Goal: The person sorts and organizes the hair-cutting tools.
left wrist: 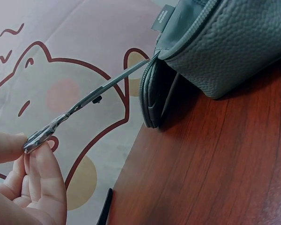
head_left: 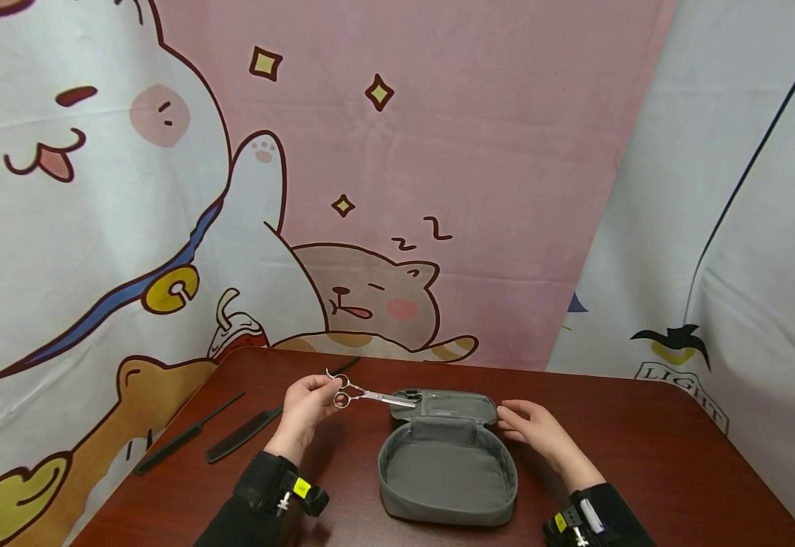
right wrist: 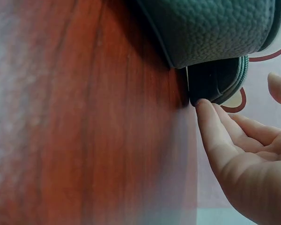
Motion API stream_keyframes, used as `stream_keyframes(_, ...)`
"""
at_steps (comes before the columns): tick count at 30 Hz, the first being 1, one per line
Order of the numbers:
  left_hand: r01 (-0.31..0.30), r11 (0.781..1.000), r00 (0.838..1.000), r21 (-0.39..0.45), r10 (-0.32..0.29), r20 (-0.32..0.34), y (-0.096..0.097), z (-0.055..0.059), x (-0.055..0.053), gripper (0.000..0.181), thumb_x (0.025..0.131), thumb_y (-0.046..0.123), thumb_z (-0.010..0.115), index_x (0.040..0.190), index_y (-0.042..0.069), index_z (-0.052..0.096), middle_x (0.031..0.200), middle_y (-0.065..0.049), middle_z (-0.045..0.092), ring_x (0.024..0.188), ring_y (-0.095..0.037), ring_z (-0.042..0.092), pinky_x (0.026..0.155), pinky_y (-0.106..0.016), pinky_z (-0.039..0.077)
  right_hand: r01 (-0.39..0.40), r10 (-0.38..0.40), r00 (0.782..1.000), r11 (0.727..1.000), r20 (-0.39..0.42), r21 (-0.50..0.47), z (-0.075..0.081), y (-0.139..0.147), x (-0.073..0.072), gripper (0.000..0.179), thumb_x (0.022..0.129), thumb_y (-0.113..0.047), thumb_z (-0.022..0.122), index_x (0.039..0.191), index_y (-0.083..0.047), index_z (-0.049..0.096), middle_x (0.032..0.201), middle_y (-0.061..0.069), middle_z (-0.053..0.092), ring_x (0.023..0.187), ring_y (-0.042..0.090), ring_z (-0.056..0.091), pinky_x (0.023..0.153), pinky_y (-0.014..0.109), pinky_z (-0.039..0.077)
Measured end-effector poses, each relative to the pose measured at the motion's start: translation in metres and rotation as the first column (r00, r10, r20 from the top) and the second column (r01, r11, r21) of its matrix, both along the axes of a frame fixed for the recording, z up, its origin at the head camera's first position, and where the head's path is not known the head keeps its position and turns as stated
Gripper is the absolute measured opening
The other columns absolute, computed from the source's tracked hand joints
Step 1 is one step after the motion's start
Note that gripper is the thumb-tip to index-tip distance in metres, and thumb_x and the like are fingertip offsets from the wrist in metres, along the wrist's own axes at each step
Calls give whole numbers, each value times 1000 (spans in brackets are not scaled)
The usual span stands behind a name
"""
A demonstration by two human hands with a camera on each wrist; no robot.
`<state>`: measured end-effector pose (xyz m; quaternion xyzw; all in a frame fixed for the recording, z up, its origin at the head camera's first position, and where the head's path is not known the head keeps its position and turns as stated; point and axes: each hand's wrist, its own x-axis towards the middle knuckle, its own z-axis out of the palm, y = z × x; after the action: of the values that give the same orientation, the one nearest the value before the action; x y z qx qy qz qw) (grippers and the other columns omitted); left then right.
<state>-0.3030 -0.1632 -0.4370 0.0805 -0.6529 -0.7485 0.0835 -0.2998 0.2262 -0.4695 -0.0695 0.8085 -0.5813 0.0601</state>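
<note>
My left hand (head_left: pixel 303 412) pinches a pair of silver scissors (head_left: pixel 378 397) by the finger rings. Their blades point right, and the tips overlap the opened lid (head_left: pixel 462 408) of a grey zippered case (head_left: pixel 447 513). In the left wrist view the thumb and fingertips grip the handle end of the scissors (left wrist: pixel 86 99). My right hand (head_left: pixel 540 431) is at the lid's right edge; its fingertips (right wrist: pixel 207 105) appear to touch that edge in the right wrist view, thumb apart. The case lies on the table with its lid folded back, inner side up.
A black rat-tail comb (head_left: pixel 172 448) lies on the table's left side. Another black comb (head_left: pixel 243 437) lies partly behind my left hand. The red-brown wooden table (head_left: pixel 644 448) ends at a printed cartoon cloth (head_left: pixel 507 190).
</note>
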Motion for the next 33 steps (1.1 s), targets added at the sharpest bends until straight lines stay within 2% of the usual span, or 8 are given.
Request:
stream_keyframes(8,15,1000,1000,-9,-14,24,-1,2,-4,13,91,5,70,93,-6,62,84,-11,63,68,-16,66,61,-27,55,-4,6,997,999,73,-38,-3,-3,-9,56,103,-23,56,135,20,42,120,28,62,105,34,65,87,43,54)
stream_keyframes(18,29,999,999,-33,-28,32,-2,3,-7,18,91,8,71,96,-6,62,83,-10,62,71,-19,67,61,-28,54,32,-27,993,999,117,-41,-8,-9,-17,51,103,-20,56,131,21,45,118,25,61,98,29,67,84,42,55)
stream_keyframes(24,33,999,999,-37,-31,41,-1,2,-8,17,92,7,70,96,-6,60,84,-9,62,71,-18,66,62,-28,55,-2,10,991,998,130,-61,-9,-9,-20,51,103,-17,55,132,23,42,115,23,62,94,26,67,81,39,56)
stream_keyframes(33,39,997,998,-73,-35,52,0,3,-9,15,91,6,70,94,-5,60,82,-9,62,68,-16,64,58,-26,53,-18,29,993,995,115,-98,-7,-12,-20,50,102,-6,51,136,26,32,134,42,42,100,29,66,84,40,55)
